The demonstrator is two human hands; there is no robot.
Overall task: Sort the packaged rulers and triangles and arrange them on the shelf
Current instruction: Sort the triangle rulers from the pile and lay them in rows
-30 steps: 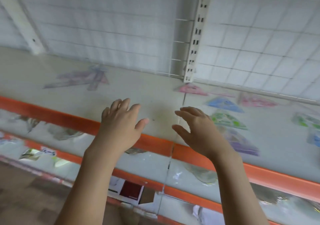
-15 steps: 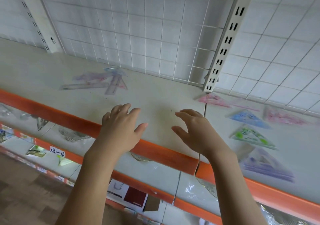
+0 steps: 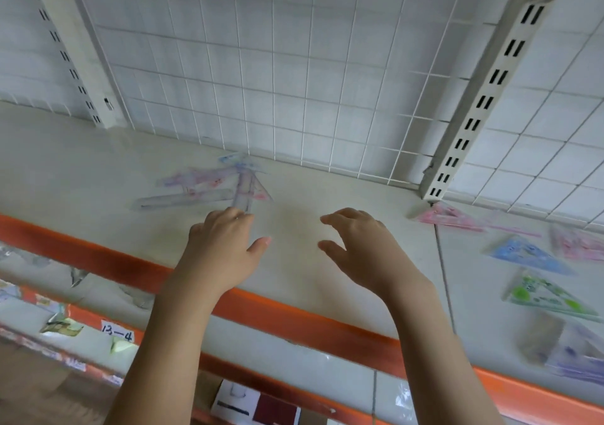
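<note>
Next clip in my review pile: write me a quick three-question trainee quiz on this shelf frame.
1. True or false: both hands are empty.
2. Which lies nearest the left hand? A) the blue triangle B) the pile of rulers and triangles C) the green triangle
3. Fill in: the front lip of the shelf is coloured ____.

Key:
1. True: the left hand and the right hand hover open, with no grip on anything.
2. B
3. Orange
</note>
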